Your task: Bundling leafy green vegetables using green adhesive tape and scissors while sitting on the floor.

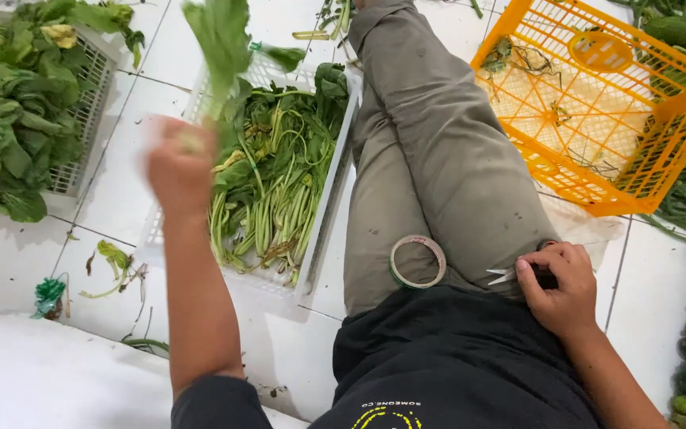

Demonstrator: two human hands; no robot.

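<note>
white floor tiles (121, 199) lay under everything. left hand (178, 163), blurred, gripped a leafy green stalk (220, 48) above the white crate (323, 214). right hand (565, 286) closed on small scissors (510, 276) beside a tape roll (418, 261).

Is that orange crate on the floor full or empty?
Nearly empty: the orange crate holds only a few stem scraps, and its mesh bottom shows through.

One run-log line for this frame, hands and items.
left hand: grip on leafy greens, raised over white crate | right hand: on scissors, lap | tape roll: thigh
</note>
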